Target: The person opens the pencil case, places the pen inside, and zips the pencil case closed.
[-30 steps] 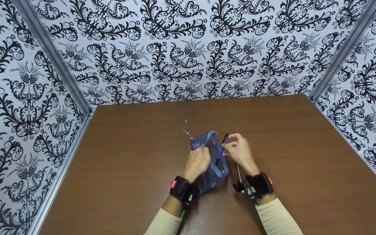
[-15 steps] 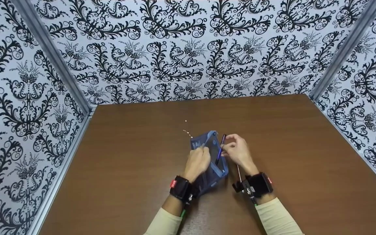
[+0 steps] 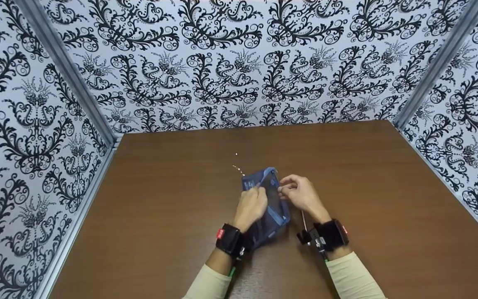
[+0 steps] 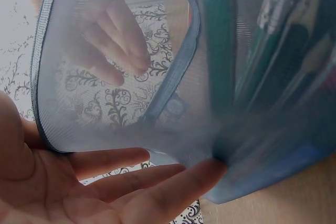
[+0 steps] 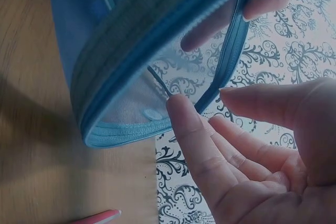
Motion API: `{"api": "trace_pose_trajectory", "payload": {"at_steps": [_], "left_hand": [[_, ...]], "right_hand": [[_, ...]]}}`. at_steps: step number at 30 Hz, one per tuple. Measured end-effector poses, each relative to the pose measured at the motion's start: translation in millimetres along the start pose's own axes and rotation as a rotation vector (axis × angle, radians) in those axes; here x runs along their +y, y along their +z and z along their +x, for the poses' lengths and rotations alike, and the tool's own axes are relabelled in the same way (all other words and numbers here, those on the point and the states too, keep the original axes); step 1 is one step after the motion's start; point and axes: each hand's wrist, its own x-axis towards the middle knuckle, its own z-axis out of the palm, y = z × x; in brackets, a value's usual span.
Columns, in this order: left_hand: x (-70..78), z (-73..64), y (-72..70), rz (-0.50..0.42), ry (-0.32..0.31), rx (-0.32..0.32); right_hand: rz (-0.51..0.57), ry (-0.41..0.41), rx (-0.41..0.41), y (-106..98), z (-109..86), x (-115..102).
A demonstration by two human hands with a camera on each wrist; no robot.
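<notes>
In the head view my left hand (image 3: 252, 205) grips the rim of a blue mesh zip pencil case (image 3: 278, 216), holding it tilted with its mouth open toward the right. Through the mesh in the left wrist view show several pencils (image 4: 257, 51), one green with a silver ferrule. My right hand (image 3: 301, 193) is at the mouth of the case. The right wrist view shows its thumb and index finger (image 5: 189, 119) apart, nothing between them. The pen seen earlier does not show in the head view now.
A red pencil-like thing (image 5: 100, 217) lies on the brown table (image 3: 160, 187), partly out of the right wrist view. Small bright specks (image 3: 238, 168) lie beyond the case. Patterned panels (image 3: 230, 62) enclose the table at the back and sides.
The purple-blue pen in my right hand has gone down into the case and out of sight. My right fingers have let go. My left hand and the case stay nearly still.
</notes>
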Motion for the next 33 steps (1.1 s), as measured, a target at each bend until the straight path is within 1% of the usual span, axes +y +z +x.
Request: {"api": "trace_pose_trajectory", "payload": {"at_steps": [3, 5, 9, 15, 23, 33], "left_hand": [[0.1, -0.1, 0.1, -0.004, 0.003, 0.005], [0.1, 0.1, 0.4, -0.004, 0.004, 0.006], [-0.1, 0.6, 0.5, -0.004, 0.003, 0.01], [-0.8, 0.8, 1.0, 0.005, 0.009, 0.015], [-0.1, -0.4, 0.1, 0.0, 0.01, -0.001], [-0.2, -0.7, 0.3, 0.004, 0.011, 0.002]], "right_hand": [[0.001, 0.004, 0.0, -0.4, -0.5, -0.8], [0.003, 0.006, 0.005, -0.4, 3.1, 6.4], [-0.006, 0.013, 0.005, 0.8, 2.5, 3.9], [-0.021, -0.005, 0.004, 1.8, 2.7, 4.4], [0.016, -0.021, -0.013, 0.5, 4.6, 9.7], [-0.01, -0.032, -0.026, -1.1, 5.0, 10.7]]}}
